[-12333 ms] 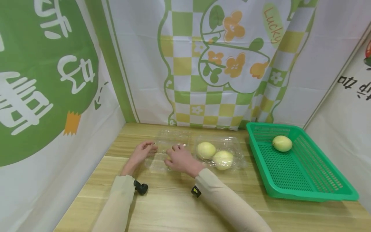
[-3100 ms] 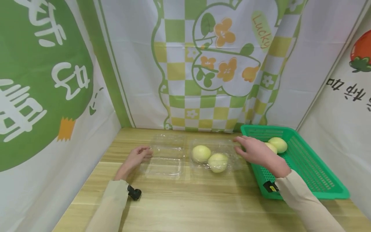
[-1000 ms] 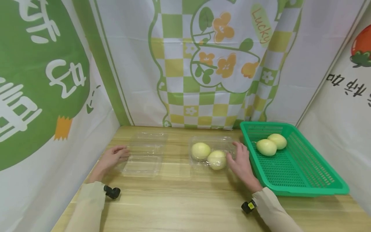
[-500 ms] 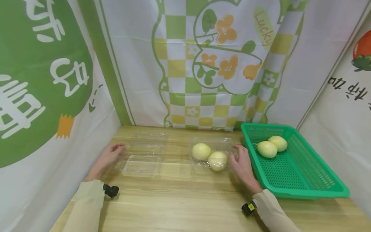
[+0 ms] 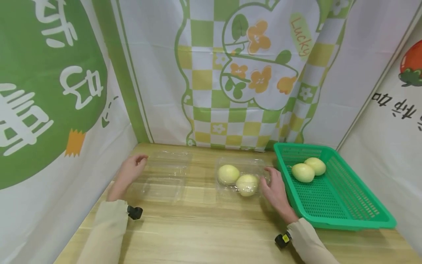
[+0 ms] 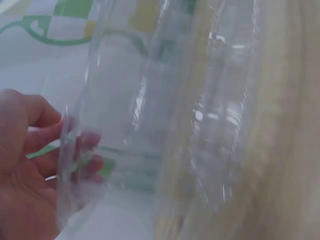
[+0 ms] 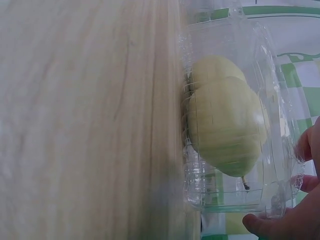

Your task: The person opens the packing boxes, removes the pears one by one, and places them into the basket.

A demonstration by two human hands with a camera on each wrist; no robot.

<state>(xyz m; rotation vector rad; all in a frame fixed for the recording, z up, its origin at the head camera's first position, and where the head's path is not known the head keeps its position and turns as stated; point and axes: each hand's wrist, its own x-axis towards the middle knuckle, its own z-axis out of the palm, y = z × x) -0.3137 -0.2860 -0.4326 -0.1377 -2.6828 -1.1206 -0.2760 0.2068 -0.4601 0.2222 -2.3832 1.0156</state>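
My left hand pinches the left edge of an open clear plastic clamshell box; the left wrist view shows thumb and fingers on either side of its thin wall. This box holds nothing. To its right is a second clear clamshell box with two pale yellow melons inside, a rear melon and a front melon. My right hand grips that box's right end, thumb at the near corner and fingers farther round. A short stem shows on the nearer melon in the right wrist view.
A green plastic basket stands at the right, with two more melons, a front one and a back one, in its rear part. Printed curtains hang behind and beside the wooden table.
One melon has moved from the left box to the basket. The left box has shifted left. My right hand has come from the basket's side to the right box; my left hand has just moved slightly back.
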